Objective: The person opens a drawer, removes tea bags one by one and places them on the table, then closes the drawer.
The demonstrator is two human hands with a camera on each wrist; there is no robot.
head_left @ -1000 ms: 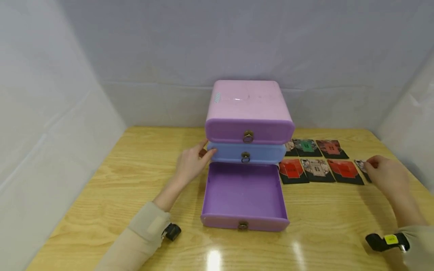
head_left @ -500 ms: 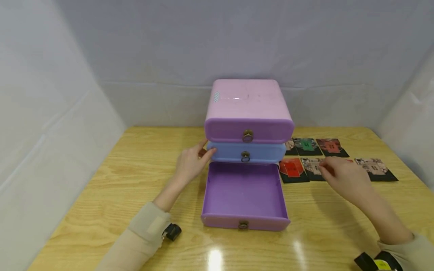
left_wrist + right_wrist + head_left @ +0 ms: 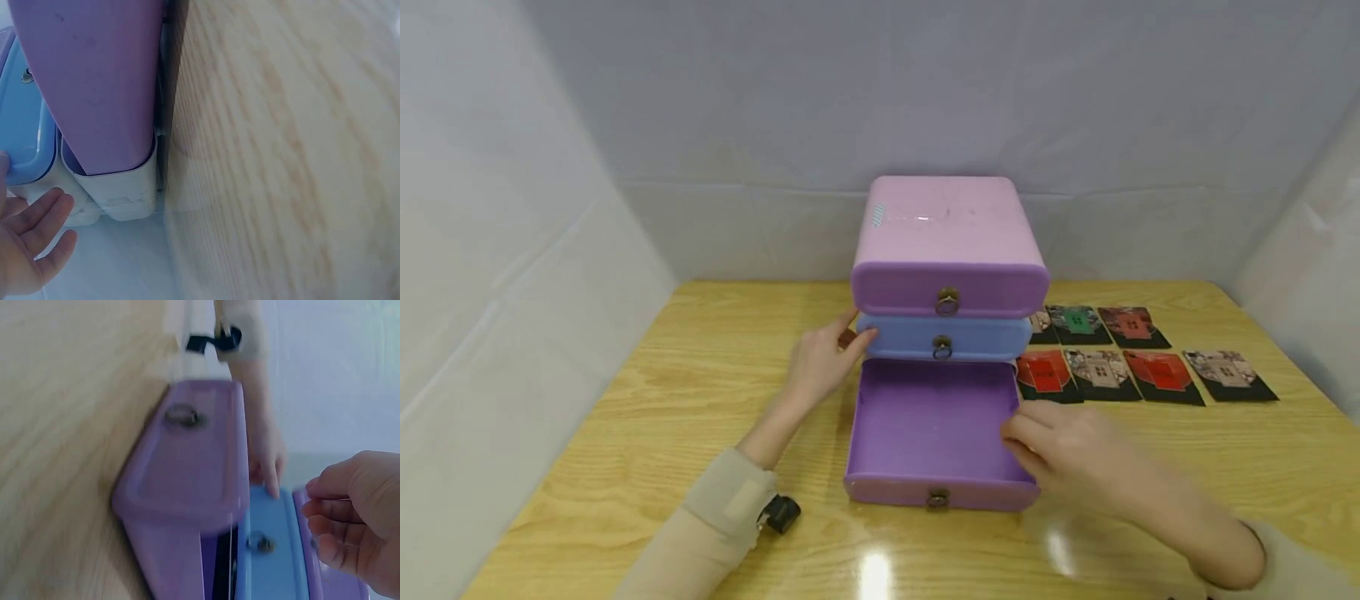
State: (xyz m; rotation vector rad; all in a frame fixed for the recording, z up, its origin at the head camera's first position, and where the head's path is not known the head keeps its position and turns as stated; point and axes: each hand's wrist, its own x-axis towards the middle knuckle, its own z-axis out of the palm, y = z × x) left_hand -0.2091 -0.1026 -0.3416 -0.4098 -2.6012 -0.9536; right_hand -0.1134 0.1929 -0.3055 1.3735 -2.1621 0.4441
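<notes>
A drawer cabinet [image 3: 947,221] with a pink top stands at the middle of the table. My left hand [image 3: 818,367] is at its left side, thumb on the edge of the blue middle drawer [image 3: 902,337]. In the left wrist view the fingers [image 3: 47,228] extend beside the pale casing. Below, the purple bottom drawer [image 3: 898,492] is pulled out, its inside showing. My right hand [image 3: 1067,454], blurred by motion, overlaps the drawer's right wall. Its fingers [image 3: 334,550] are loosely curled in the right wrist view, with nothing seen between them.
Several flat, square, card-like pieces with red, green or beige house designs lie in two rows right of the cabinet, such as a red one [image 3: 1165,375] and a beige one [image 3: 1228,371]. White cloth [image 3: 737,225] surrounds the wooden table [image 3: 700,400].
My right hand has left the rightmost beige piece, which now lies fully in view, and moved left and nearer to the open drawer. The left hand has stayed in place.
</notes>
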